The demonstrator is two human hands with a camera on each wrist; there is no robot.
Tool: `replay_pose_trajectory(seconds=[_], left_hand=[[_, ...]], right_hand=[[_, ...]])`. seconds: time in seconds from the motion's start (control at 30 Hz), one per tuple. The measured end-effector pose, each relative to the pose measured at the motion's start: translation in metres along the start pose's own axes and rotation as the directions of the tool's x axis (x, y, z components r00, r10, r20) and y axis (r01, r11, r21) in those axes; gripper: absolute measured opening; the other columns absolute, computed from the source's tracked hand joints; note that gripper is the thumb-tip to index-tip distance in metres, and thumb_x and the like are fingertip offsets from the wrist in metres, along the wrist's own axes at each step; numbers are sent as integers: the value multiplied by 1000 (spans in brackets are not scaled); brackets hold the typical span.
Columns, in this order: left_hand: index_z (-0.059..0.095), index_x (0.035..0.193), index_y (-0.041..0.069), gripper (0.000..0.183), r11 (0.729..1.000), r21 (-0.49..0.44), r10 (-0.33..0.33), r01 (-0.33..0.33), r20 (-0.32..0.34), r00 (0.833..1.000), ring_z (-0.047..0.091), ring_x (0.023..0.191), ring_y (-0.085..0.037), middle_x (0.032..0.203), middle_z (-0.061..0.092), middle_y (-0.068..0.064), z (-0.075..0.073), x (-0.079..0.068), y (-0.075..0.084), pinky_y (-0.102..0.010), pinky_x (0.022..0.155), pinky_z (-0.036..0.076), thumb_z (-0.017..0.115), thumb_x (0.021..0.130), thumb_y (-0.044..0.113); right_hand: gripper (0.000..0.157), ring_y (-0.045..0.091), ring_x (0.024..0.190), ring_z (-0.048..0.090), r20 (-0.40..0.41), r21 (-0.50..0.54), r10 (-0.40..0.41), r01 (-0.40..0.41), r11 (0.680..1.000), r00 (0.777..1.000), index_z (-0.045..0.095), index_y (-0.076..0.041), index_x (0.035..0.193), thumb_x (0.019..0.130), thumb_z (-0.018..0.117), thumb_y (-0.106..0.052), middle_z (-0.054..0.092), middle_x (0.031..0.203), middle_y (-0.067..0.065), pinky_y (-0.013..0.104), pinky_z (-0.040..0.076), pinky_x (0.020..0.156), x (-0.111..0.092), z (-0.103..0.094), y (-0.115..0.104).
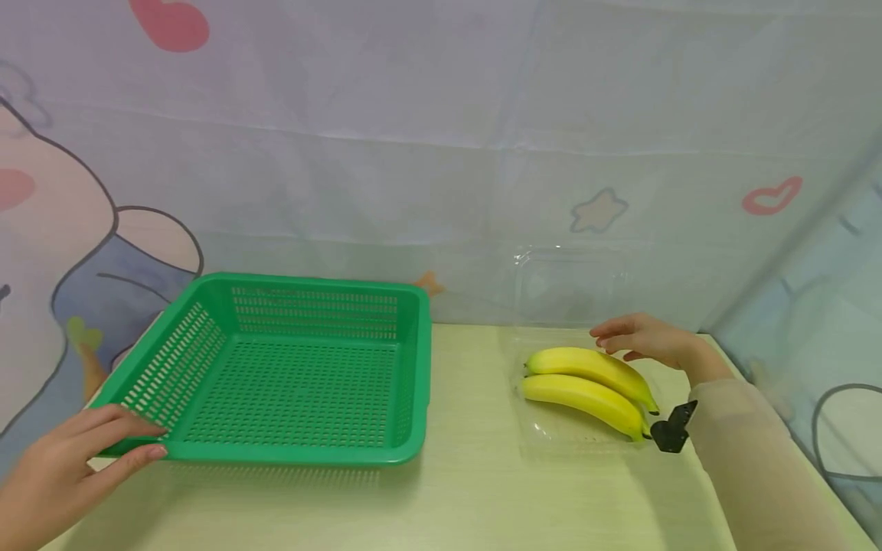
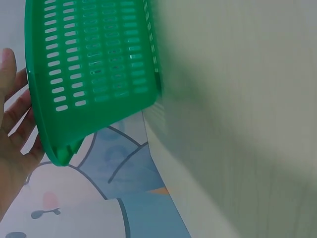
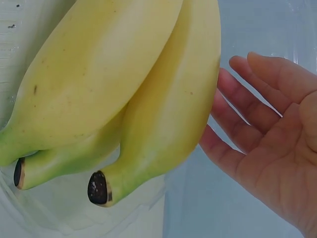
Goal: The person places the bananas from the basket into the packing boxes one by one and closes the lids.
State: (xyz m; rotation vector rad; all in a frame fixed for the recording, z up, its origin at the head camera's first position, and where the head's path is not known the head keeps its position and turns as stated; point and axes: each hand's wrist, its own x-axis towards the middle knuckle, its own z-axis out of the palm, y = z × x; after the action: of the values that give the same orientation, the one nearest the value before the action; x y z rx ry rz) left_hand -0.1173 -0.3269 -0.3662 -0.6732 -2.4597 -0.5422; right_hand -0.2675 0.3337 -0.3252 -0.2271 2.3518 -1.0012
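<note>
A green plastic basket (image 1: pixel 276 453) with slotted walls stands on the left; its inside is bare. My left hand (image 1: pixel 83 463) is at its near left corner, fingers over the rim, and the left wrist view shows the thumb apart from the rim. On the right, yellow bananas (image 1: pixel 586 402) with green stem ends lie in a clear plastic container (image 1: pixel 544 444), its lid (image 1: pixel 568 283) raised at the back. Beside the far banana hovers my right hand (image 1: pixel 644 339), its fingers loosely bent. In the right wrist view those fingertips reach the banana's side; whether they touch it is unclear.
The pale wooden table (image 1: pixel 468 490) carries both the basket and the container. A printed cloth (image 1: pixel 386 199) hangs right behind them, and another cloth side (image 1: pixel 820 321) closes off the right. A black clip-like piece (image 1: pixel 674 428) sticks out at the right wrist.
</note>
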Motion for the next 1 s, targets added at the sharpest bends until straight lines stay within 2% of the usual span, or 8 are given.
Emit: replay_pose_trajectory(seconds=[0.2,0.43,0.5,0.63,0.77,1.0], left_hand=[[67,84,29,27,999,-4,-54,54,22,998,47,86,12,85,58,17,1,11,12,-8,59,40,82,66,14],[68,89,27,30,997,-70,-38,37,-6,999,45,90,11,88,58,17,4,29,33,-10,60,39,80,69,9],[68,91,26,32,994,-98,-49,47,-23,999,45,90,12,90,59,17,4,36,42,-10,57,39,80,69,6],[68,94,22,34,986,-147,-87,76,-70,994,46,93,11,93,59,16,8,48,63,-8,69,38,79,69,1],[68,98,19,34,974,-201,-126,106,-90,988,49,94,10,95,61,14,14,60,86,-6,79,34,78,71,1],[66,105,21,32,949,-286,-145,128,-36,989,51,93,2,100,60,11,26,84,120,-10,78,38,75,78,6]], right_hand=[[54,44,125,36,-11,2,-33,33,999,999,36,6,139,97,52,-23,36,139,29,54,37,97,-9,-3,1],[53,45,123,38,-67,1,-63,63,998,996,39,5,138,96,53,-24,38,138,28,55,36,97,-20,-5,-5],[52,43,122,40,-90,6,-61,62,998,994,39,5,137,96,54,-24,40,137,27,55,37,97,-24,-7,-7],[50,38,117,45,-136,19,-64,67,998,989,40,3,136,95,55,-22,46,130,24,54,39,95,-31,-7,-11],[48,29,109,51,-173,26,-72,77,997,982,42,1,135,94,57,-21,51,124,20,50,42,93,-37,-7,-14],[45,18,98,56,-222,43,-74,86,995,972,44,1,132,93,59,-18,54,116,15,38,47,84,-47,-5,-16]])
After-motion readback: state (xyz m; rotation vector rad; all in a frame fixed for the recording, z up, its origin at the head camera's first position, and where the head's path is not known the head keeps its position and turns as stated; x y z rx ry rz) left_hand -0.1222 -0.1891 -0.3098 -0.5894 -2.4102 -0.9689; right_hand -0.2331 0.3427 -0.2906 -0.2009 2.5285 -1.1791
